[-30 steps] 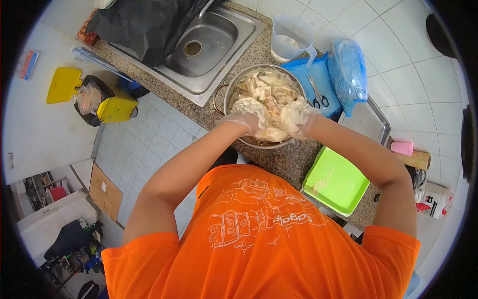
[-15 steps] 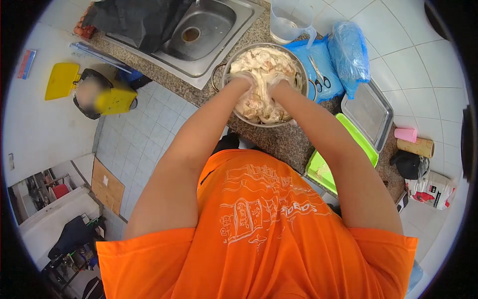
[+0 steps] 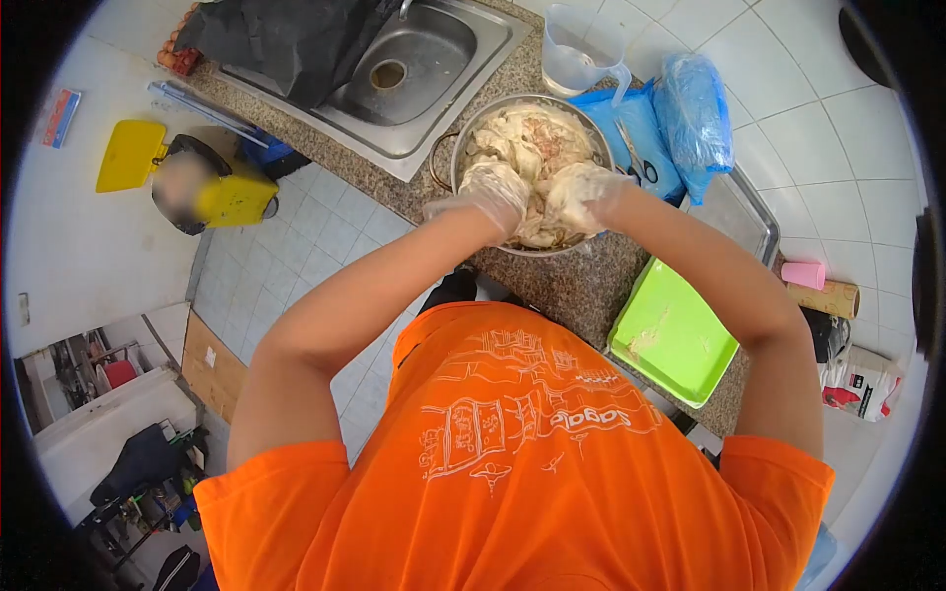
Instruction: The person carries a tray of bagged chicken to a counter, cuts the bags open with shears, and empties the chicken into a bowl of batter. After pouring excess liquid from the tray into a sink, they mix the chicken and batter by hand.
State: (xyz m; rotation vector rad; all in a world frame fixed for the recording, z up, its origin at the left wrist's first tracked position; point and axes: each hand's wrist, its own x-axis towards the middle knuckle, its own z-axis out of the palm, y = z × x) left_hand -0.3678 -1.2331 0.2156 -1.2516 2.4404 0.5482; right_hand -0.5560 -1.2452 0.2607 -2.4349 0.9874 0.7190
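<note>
A round metal pot point(image 3: 459, 158) with side handles stands on the counter. It is filled with a pale, creamy mixture point(image 3: 527, 133) of coated pieces, with a pinkish patch near the middle. Both hands wear clear plastic gloves smeared with the coating. At the pot's near left side, my left hand point(image 3: 496, 189) is curled into the mixture. My right hand point(image 3: 579, 195) is curled in at the near right side, a short gap from the left. The fingertips of both are partly buried in the mixture.
Left of the pot is a steel sink point(image 3: 424, 79) with a black plastic bag point(image 3: 281, 44). A clear jug point(image 3: 581, 49), blue plastic bags point(image 3: 693, 118) and scissors point(image 3: 642, 169) lie behind and right. A green tray point(image 3: 680, 340) sits at the near right, before a metal tray point(image 3: 754, 217).
Both hands have drawn back toward me and turned inward, elbows spreading outward. More of the gloves shows, and a pinkish patch is uncovered in the mixture. The view has shifted slightly.
</note>
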